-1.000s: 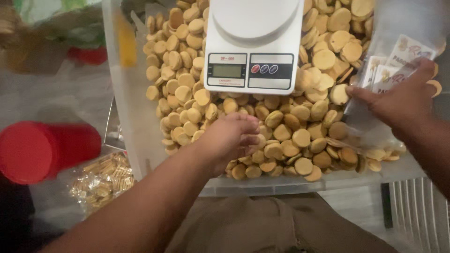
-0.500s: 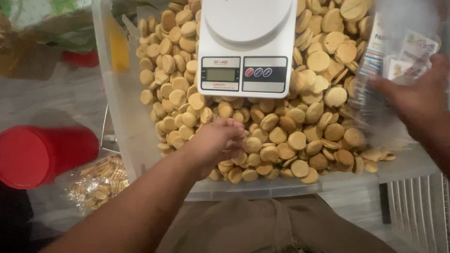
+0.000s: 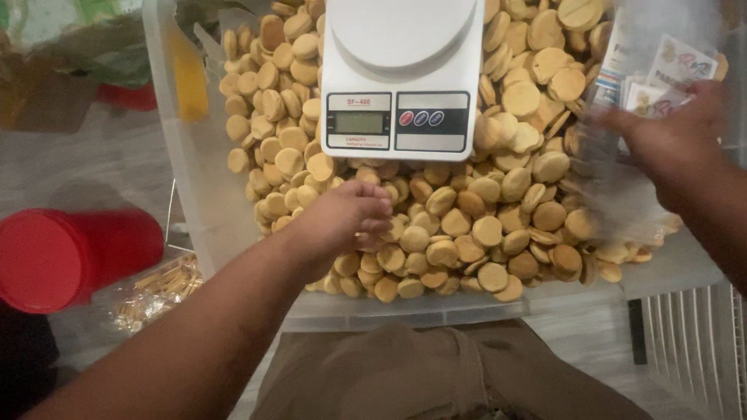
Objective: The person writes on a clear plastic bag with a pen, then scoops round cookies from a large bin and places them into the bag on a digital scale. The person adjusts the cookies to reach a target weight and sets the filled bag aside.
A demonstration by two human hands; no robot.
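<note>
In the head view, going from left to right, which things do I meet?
Red cup → bag of crackers → left hand → scale → right hand, holding a clear bag.

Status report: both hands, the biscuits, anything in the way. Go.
Left hand palm-down on round biscuits in clear tub, grip closing. Right hand holds clear bag. White kitchen scale sits on the pile.

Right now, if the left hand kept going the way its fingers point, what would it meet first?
The left hand, already on the round tan biscuits, points right; it would likely push into more of them.
</note>
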